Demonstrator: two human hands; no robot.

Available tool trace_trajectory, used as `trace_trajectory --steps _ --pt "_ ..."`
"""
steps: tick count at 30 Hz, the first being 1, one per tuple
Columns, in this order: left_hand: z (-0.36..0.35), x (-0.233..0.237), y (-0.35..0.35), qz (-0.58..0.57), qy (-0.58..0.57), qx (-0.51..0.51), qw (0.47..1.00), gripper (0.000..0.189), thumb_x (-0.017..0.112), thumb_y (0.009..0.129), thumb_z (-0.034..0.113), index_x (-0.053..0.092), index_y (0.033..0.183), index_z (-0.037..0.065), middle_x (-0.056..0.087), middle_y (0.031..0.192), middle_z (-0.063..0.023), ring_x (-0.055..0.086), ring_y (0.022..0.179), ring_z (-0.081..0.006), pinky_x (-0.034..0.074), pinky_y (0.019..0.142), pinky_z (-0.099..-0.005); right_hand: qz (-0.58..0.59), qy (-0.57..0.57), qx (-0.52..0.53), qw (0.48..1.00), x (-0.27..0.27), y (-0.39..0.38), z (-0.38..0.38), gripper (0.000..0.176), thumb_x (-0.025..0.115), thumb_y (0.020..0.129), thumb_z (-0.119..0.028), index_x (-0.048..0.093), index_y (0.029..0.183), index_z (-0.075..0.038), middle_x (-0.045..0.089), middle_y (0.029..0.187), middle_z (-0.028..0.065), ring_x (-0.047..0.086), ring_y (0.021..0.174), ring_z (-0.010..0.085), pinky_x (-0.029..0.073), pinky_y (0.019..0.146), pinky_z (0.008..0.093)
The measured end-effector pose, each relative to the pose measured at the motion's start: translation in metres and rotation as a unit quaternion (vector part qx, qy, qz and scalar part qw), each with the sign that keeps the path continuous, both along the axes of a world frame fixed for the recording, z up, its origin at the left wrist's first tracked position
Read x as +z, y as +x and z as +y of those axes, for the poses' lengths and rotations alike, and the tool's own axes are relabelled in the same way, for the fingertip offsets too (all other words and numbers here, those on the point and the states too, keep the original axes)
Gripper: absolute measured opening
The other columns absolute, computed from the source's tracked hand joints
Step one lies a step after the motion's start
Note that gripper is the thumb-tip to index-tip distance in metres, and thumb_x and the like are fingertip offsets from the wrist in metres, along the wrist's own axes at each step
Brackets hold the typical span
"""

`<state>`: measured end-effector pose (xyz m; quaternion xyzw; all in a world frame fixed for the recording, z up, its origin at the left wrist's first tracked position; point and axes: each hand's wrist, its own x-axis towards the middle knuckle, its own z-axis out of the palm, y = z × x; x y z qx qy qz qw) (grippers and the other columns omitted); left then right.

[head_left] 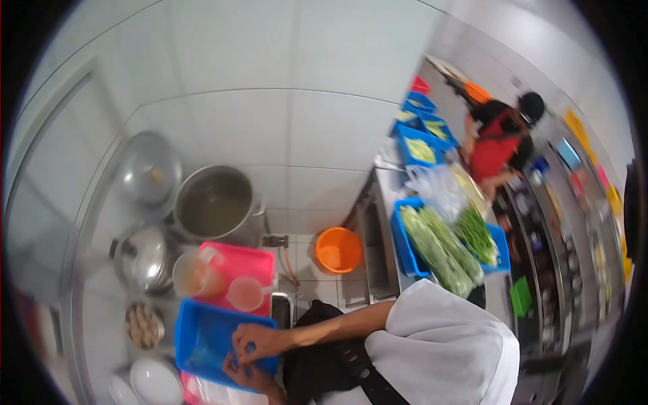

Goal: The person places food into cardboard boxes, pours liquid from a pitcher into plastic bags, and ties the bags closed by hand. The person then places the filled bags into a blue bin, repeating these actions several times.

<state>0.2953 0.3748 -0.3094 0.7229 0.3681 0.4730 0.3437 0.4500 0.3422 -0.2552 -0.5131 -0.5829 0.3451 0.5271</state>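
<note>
Over the right side of a blue tray (197,331), my two hands are close together with the fingers bent inward. My right hand (262,341) is the upper one, its thumb and fingers curled into a pinch. Just below it, my left hand (244,372) has its fingers drawn together. Whatever lies between the fingertips is too small and blurred to make out. Inside the tray is something clear, like thin plastic. A pink tray (253,260) beside it bears a clear container (192,273) and a pale pink strainer or cup (246,294).
A large pot (214,202), metal lids (150,169), a bowl of round pieces (144,325) and white bowls (155,381) stand left. An orange bucket (339,250) is on the floor. Vegetables (439,250) fill a blue crate at right; a co-worker (496,145) stands beyond.
</note>
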Motion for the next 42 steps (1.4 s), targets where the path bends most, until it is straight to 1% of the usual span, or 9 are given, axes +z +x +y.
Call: trace_trajectory --steps 5,10,14,23,26,28,35,38,42 --pt "-0.005 0.001 0.008 -0.036 -0.104 -0.044 0.993 0.023 0.064 0.092 0.019 0.069 0.097 -0.003 0.054 0.110 -0.0167 0.056 0.101 -0.0308 0.046 0.085 -0.0401 0.187 -0.131 -0.016 0.973 -0.008 -0.015 0.007 0.018 0.070 0.078 -0.021 0.068 0.075 -0.003 0.064 0.087 0.0069 0.056 0.091 0.0209 0.042 0.079 0.0352" --pt "-0.015 0.021 0.002 0.136 -0.097 0.021 0.986 0.025 0.064 0.092 0.018 0.069 0.098 -0.005 0.054 0.107 -0.0166 0.058 0.096 -0.0291 0.048 0.079 -0.0387 -0.380 0.039 -0.090 0.920 -0.017 -0.001 -0.008 0.015 0.068 0.074 -0.014 0.068 0.082 -0.001 0.063 0.088 0.0110 0.055 0.094 0.0238 0.044 0.077 0.0347" --pt "-0.007 0.018 -0.010 0.190 -0.024 -0.003 0.982 0.023 0.065 0.091 0.017 0.071 0.098 -0.004 0.054 0.107 -0.0160 0.057 0.096 -0.0283 0.047 0.080 -0.0395 -0.440 -0.040 -0.036 0.897 -0.029 0.003 -0.020 0.019 0.065 0.078 -0.021 0.063 0.079 -0.002 0.056 0.086 0.0097 0.050 0.095 0.0236 0.043 0.076 0.0345" --pt "-0.017 -0.009 -0.008 0.083 -0.085 -0.045 0.992 0.027 0.063 0.092 0.020 0.059 0.108 -0.002 0.059 0.101 -0.0161 0.058 0.093 -0.0283 0.047 0.080 -0.0380 0.175 -0.131 -0.025 0.975 -0.021 -0.042 0.003 0.017 0.066 0.076 -0.016 0.062 0.068 -0.001 0.056 0.077 0.0096 0.053 0.080 0.0269 0.044 0.076 0.0368" --pt "-0.011 -0.005 -0.009 0.103 -0.125 -0.030 0.986 0.028 0.063 0.092 0.021 0.057 0.107 -0.003 0.060 0.098 -0.0152 0.058 0.090 -0.0270 0.047 0.078 -0.0371 0.122 -0.050 -0.032 0.991 -0.039 -0.037 0.012 0.018 0.067 0.075 -0.017 0.063 0.068 -0.001 0.057 0.080 0.0085 0.052 0.087 0.0258 0.044 0.077 0.0351" --pt "-0.011 0.001 -0.008 0.138 -0.137 -0.016 0.981 0.028 0.064 0.092 0.021 0.057 0.104 -0.004 0.059 0.096 -0.0144 0.058 0.087 -0.0257 0.047 0.077 -0.0370 -0.304 0.075 -0.105 0.944 -0.047 -0.025 0.008 0.015 0.068 0.074 -0.018 0.066 0.073 -0.003 0.058 0.084 0.0078 0.052 0.089 0.0259 0.044 0.077 0.0352" --pt "0.021 -0.043 -0.041 0.212 0.046 -0.066 0.974 0.031 0.064 0.090 0.022 0.065 0.095 -0.008 0.060 0.086 -0.0124 0.058 0.077 -0.0261 0.046 0.070 -0.0355 -0.436 -0.057 -0.092 0.893 -0.037 -0.022 -0.019 0.014 0.070 0.073 -0.018 0.067 0.072 -0.004 0.060 0.078 0.0087 0.054 0.085 0.0248 0.044 0.077 0.0341" --pt "0.036 -0.076 -0.067 0.255 0.279 -0.229 0.897 0.035 0.057 0.091 0.024 0.062 0.110 -0.005 0.067 0.089 -0.0127 0.063 0.074 -0.0272 0.048 0.067 -0.0322 -0.223 -0.091 -0.102 0.965 -0.028 -0.033 -0.017 0.014 0.070 0.074 -0.017 0.068 0.073 -0.003 0.062 0.080 0.0108 0.055 0.084 0.0256 0.044 0.078 0.0348" --pt "-0.007 0.000 -0.014 0.136 -0.175 0.001 0.975 0.031 0.069 0.086 0.022 0.069 0.087 -0.009 0.058 0.084 -0.0138 0.056 0.078 -0.0279 0.046 0.071 -0.0387 0.044 -0.124 -0.029 0.991 -0.013 -0.036 -0.008 0.013 0.068 0.075 -0.013 0.067 0.072 -0.001 0.064 0.084 0.0115 0.056 0.086 0.0262 0.045 0.078 0.0355"
